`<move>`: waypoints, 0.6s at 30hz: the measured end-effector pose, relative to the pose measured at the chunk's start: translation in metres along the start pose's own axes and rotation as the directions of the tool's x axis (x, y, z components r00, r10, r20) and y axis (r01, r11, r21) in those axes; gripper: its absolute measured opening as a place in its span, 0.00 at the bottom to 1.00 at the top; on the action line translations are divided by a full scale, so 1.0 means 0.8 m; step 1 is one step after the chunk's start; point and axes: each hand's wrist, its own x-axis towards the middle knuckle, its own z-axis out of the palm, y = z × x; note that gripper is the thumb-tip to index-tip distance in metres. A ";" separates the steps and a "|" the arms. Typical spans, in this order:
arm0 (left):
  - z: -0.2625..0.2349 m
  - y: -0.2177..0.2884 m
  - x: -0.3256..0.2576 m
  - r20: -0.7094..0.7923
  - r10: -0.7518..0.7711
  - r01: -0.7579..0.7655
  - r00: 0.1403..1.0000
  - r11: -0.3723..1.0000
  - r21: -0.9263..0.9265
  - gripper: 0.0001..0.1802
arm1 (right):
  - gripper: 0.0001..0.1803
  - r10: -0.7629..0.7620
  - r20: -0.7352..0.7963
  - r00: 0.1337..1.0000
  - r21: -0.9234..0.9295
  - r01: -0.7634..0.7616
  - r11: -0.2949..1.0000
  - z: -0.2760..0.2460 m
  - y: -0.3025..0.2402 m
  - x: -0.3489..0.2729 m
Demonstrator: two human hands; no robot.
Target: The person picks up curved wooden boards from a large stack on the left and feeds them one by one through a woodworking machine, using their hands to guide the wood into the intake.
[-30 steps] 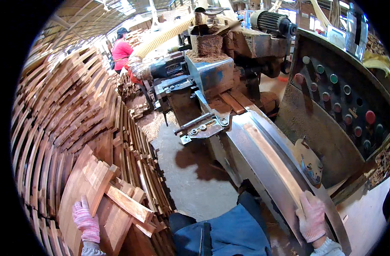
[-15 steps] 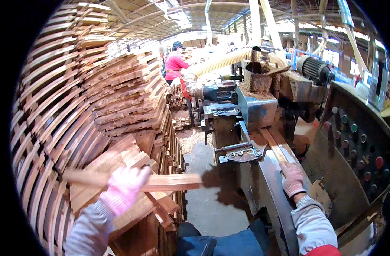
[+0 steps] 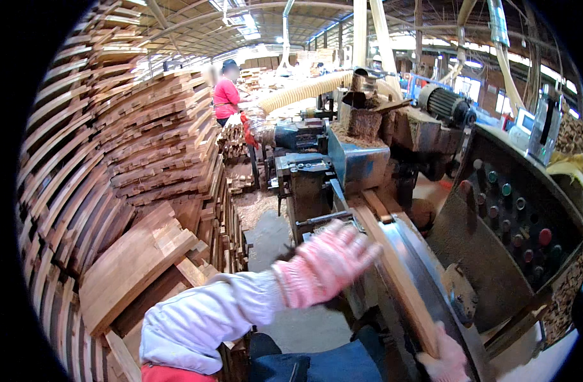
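My left hand (image 3: 330, 264), in a pink knit glove, reaches across in front of me with its fingers stretched out and smeared a little by motion. It holds nothing; the fingertips are beside the left edge of a long wooden strip (image 3: 400, 277). That strip lies along the metal bed (image 3: 425, 261) of a woodworking machine, its far end by the blue housing (image 3: 358, 162). At the strip's near end my right hand (image 3: 446, 358), gloved too, grips it, partly cut off by the lower edge. A second, shorter wood piece (image 3: 375, 202) lies beside it at the housing.
Stacked wooden strips (image 3: 158, 137) rise on the left, with wide boards (image 3: 135, 267) lying nearer me. A control panel (image 3: 511, 213) with several buttons stands right. A motor (image 3: 444, 105) and a ribbed hose (image 3: 304, 95) are behind. A person in pink (image 3: 226, 99) stands farther back.
My left hand has come from the boards on the left to the machine, and the strip it held now lies on the bed. My right hand has drawn back to the strip's near end.
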 end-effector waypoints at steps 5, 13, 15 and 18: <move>-0.046 -0.088 -0.113 0.336 -0.439 0.432 0.834 0.896 0.100 0.37 | 0.46 0.202 -0.039 0.979 -0.440 -0.198 0.876 0.004 0.054 -0.066; -0.179 -0.097 -0.405 0.285 -0.954 0.590 0.094 0.284 0.756 0.50 | 0.47 0.000 -0.257 0.966 -0.373 -0.099 0.923 0.071 0.092 0.137; -0.194 -0.086 -0.425 0.283 -0.958 0.601 -0.038 0.204 0.773 0.51 | 0.44 -0.138 -0.366 0.921 -0.307 0.020 0.951 0.097 0.103 0.210; -0.196 -0.073 -0.467 0.265 -0.958 0.579 -0.107 0.156 0.800 0.54 | 0.43 -0.092 -0.391 0.916 -0.188 0.018 0.982 0.135 0.090 0.318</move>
